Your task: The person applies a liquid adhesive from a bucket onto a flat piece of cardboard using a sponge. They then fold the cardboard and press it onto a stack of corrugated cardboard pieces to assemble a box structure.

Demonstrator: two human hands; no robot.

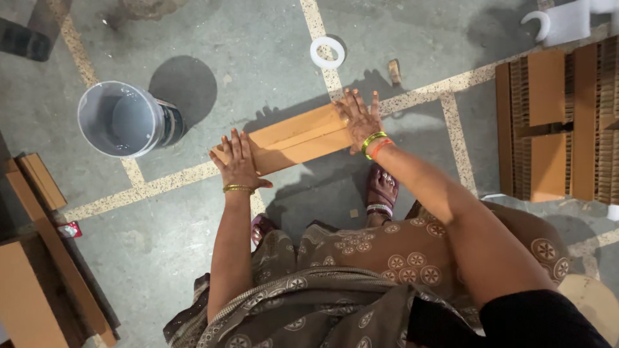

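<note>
In the head view, a long folded cardboard strip lies slantwise on the stone floor at mid-frame, with the left hand pressed flat, fingers spread, on its lower-left end and the right hand likewise flat and unclenched on its upper-right end. It looks light, stiff and creasable, best held by its long edges. A grey bucket stands at upper left.

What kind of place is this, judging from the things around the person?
Probably a small packaging workshop, with work done on the floor. Both hands press a long brown cardboard block on the grey stone floor; stacks of brown corrugated cardboard pieces and a grey plastic bucket stand nearby.
</note>
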